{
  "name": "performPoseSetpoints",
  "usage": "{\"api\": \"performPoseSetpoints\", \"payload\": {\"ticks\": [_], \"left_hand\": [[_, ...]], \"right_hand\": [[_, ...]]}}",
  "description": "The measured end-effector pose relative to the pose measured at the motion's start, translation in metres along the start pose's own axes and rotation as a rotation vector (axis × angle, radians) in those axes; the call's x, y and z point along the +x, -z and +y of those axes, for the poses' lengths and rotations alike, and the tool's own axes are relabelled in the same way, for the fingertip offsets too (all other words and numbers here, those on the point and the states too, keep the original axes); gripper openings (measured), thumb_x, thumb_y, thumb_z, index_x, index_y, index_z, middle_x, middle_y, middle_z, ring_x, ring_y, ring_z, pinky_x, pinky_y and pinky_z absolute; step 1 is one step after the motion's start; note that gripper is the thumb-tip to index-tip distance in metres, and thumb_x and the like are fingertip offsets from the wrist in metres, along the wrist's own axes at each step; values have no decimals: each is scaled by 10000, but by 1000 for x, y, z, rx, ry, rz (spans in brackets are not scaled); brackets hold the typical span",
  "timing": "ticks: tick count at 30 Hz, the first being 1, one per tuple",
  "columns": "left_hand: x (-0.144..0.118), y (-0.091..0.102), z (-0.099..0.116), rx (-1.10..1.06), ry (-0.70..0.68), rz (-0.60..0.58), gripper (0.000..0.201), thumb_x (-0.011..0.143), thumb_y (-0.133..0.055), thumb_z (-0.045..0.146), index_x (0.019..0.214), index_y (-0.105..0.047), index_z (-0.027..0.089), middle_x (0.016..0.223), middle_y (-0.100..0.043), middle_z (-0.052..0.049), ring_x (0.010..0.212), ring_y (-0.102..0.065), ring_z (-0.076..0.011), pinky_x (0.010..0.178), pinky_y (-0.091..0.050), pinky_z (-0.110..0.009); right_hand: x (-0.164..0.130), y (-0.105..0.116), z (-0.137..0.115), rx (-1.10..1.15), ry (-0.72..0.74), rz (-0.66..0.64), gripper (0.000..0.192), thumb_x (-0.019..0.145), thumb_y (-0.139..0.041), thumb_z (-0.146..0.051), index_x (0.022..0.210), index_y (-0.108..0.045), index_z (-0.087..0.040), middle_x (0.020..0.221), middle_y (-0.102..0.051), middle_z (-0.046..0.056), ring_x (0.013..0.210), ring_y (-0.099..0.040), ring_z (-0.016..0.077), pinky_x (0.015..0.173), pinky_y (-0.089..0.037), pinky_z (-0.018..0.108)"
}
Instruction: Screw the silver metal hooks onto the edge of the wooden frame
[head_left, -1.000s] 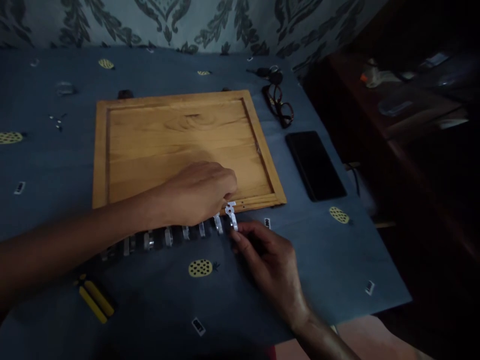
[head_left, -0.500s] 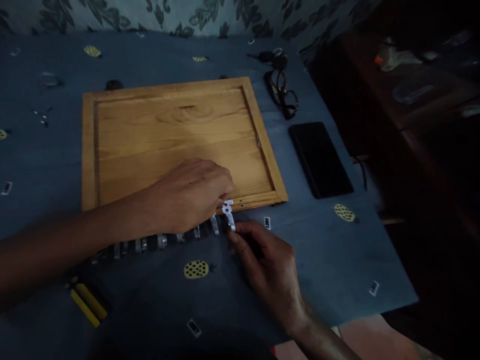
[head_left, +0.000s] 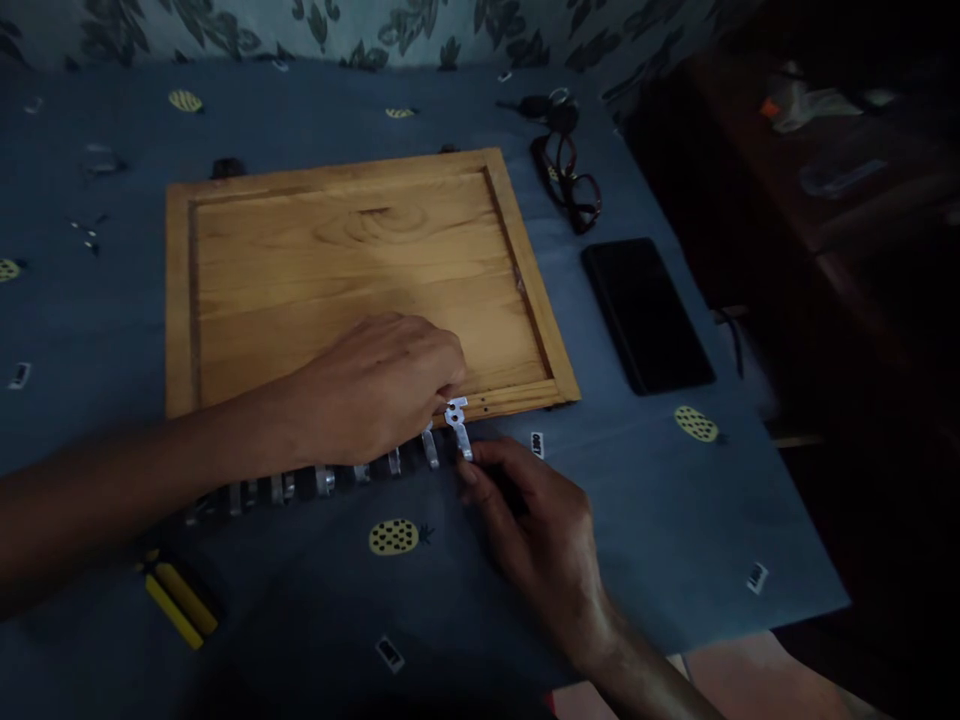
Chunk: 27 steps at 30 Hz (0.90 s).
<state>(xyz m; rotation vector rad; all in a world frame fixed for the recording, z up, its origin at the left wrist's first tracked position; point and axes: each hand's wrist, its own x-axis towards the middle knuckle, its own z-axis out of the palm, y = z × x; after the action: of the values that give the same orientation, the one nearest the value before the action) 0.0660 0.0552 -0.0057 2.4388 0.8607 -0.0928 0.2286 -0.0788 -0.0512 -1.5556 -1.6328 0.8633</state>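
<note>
A dark rack with several silver metal hooks (head_left: 322, 480) lies along the near edge of a wooden board (head_left: 360, 270). My left hand (head_left: 382, 385) rests over the rack's right part, fingertips pinching the last silver hook (head_left: 457, 425). My right hand (head_left: 536, 530) comes from below right, its fingertips touching the rack's right end just under that hook. The rack's middle is hidden under my left hand.
A blue cloth with pineapple prints (head_left: 675, 520) covers the table. A black phone (head_left: 646, 315) lies right of the board, glasses (head_left: 570, 180) and keys (head_left: 544, 108) behind it. A yellow-handled tool (head_left: 176, 605) lies near left. Dark furniture stands at right.
The view has shifted slightly; both hands stay on the rack's right end with hardly any movement.
</note>
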Motion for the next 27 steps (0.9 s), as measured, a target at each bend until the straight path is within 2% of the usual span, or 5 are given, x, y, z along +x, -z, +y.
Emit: {"api": "performPoseSetpoints", "payload": {"ticks": [8,15,19,24,27], "left_hand": [[-2,3,2,11,2,-9,118,873,-529,179,765,-577,175,854,-647,-16,863,-578,-173,738,-343,-312],[-2,-2,-2,2,-53,61,50,846,-541,178,835,-590,177,842,-654,-13,783,-537,-158,717,-324,-317],[-3,-3,-3,-4,-52,61,46,819,-535,163,824,-577,181,833,-647,-19,779,-535,-166,700,-324,-318],[-4,-8,-5,-6,-84,136,45,802,-515,167,787,-555,182,817,-644,-20,799,-554,-173,689,-336,-318],[-4,-10,-6,8,-91,155,33,784,-514,167,768,-534,188,799,-634,-15,775,-554,-172,666,-342,-320]], "right_hand": [[1,2,-2,-39,32,3,89,956,-582,-197,888,-637,-217,716,-677,-29,566,-610,104,524,-448,213],[1,2,-2,-55,14,27,62,941,-610,-202,901,-649,-227,709,-668,-46,569,-615,101,533,-475,208],[-1,-1,0,-51,0,60,43,932,-637,-202,922,-648,-242,736,-660,-53,602,-622,93,562,-494,193],[-5,-3,2,-32,-15,128,172,910,-670,-204,1068,-647,-269,833,-658,-44,674,-633,97,629,-536,204],[-7,-3,1,-42,-4,137,189,907,-677,-191,1072,-651,-280,835,-678,-53,655,-642,94,645,-555,208]]}}
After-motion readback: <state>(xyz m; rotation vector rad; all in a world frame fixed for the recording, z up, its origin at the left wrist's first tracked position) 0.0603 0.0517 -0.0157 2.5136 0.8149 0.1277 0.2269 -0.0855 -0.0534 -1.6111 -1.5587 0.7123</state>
